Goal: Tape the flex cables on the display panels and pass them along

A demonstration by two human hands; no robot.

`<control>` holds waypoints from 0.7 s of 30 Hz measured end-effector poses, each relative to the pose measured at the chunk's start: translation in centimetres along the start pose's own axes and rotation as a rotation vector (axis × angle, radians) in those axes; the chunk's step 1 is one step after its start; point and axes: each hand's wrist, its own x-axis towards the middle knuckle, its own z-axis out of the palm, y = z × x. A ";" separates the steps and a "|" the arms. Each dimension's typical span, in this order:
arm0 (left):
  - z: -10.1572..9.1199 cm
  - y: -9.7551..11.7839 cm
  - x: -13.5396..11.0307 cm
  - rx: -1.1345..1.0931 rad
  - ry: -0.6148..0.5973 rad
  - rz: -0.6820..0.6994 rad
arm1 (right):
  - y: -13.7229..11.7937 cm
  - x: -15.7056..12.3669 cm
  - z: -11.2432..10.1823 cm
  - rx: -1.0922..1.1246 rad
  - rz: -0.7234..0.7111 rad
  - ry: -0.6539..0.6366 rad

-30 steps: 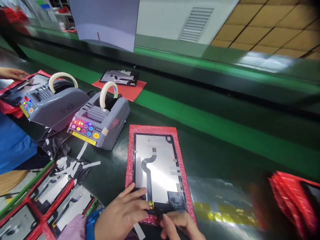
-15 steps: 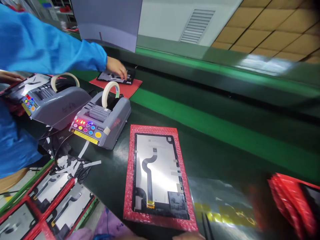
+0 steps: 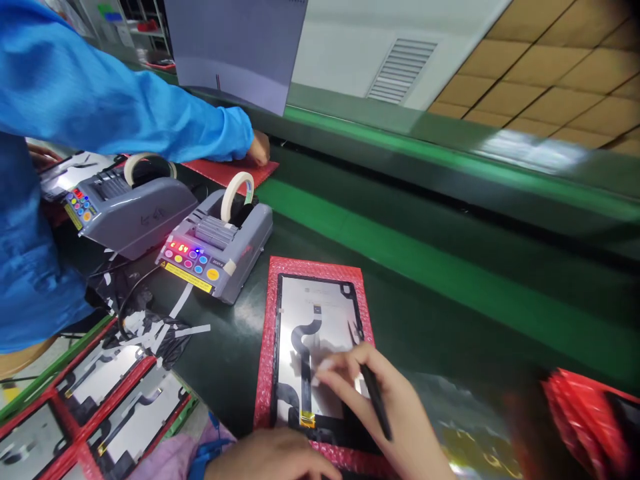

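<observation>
A tablet display panel (image 3: 330, 293) lies back side up, with a silvery back, black border and dark curved ribbon cable (image 3: 306, 367). Under it is a red bubble-wrap sheet (image 3: 263, 373). My right hand (image 3: 385, 393) is above the panel's lower right part, holding black tweezers (image 3: 373, 393) against the palm side of the index finger, tips pointing up and away. Its thumb and index fingertips are close together near the cable; I cannot tell whether they pinch anything. At the bottom edge my left hand (image 3: 273, 457) lies by the panel's near edge, fingers stretched rightward and partly cut off.
Two grey tape dispensers (image 3: 220, 247) stand on the left with tape strips (image 3: 150, 333) nearby. Below, a crate holds more panels (image 3: 133, 420) in red wrap. A co-worker's blue sleeve (image 3: 165, 120) reaches over a red sheet (image 3: 220, 172). Red bags (image 3: 580, 413) lie right.
My right hand has come in over the panel with the tweezers, which lay on the table before. My left hand has moved up into view. The co-worker's hand has shifted right, and the far panel no longer shows.
</observation>
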 end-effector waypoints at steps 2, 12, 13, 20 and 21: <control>-1.4 0.1 0.1 0.213 0.180 -0.041 | 1.0 2.0 1.3 -0.009 -0.013 -0.024; -4.2 -0.8 2.1 0.653 0.341 -0.130 | 2.6 3.6 2.8 -0.084 -0.036 -0.066; -4.3 -0.9 2.1 0.640 0.348 -0.119 | 2.4 3.5 2.8 -0.069 -0.028 -0.061; -4.9 -1.1 2.0 0.603 0.352 -0.092 | 2.4 3.1 3.3 -0.100 -0.008 -0.014; -4.9 -1.2 2.1 0.621 0.341 -0.092 | 2.6 3.1 3.4 -0.117 -0.007 -0.004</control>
